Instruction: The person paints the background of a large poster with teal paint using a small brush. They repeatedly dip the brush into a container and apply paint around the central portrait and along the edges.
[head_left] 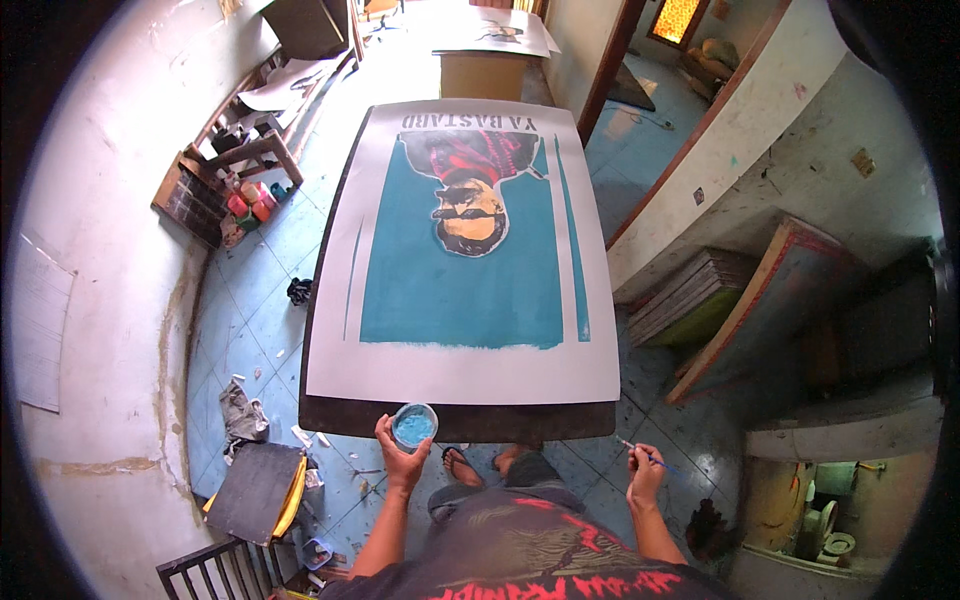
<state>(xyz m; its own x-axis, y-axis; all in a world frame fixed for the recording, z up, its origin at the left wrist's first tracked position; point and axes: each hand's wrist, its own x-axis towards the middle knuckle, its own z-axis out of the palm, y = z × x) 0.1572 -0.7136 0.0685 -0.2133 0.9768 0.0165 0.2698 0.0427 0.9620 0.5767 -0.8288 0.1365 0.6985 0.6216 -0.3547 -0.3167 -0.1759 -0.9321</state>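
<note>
My left hand (402,455) is closed around a small round cup of blue paint (414,428), held at the table's near edge. Off the near right corner of the table, my right hand (644,475) pinches a thin blue-handled paintbrush (656,460), its tip pointing up and left. In front of me lies a large white poster (470,375) with a teal painted background (450,305). A portrait (470,215) of a figure in dark and red clothing appears upside down on it, with dark lettering along the far edge. Neither hand touches the poster.
The dark table (450,420) shows beyond the poster's near edge. Several paint containers (255,203) stand by a wooden bench at left. A dark-topped stool (257,492) is at lower left. Panels (735,310) lean against the right wall. A farther table (482,75) holds another print.
</note>
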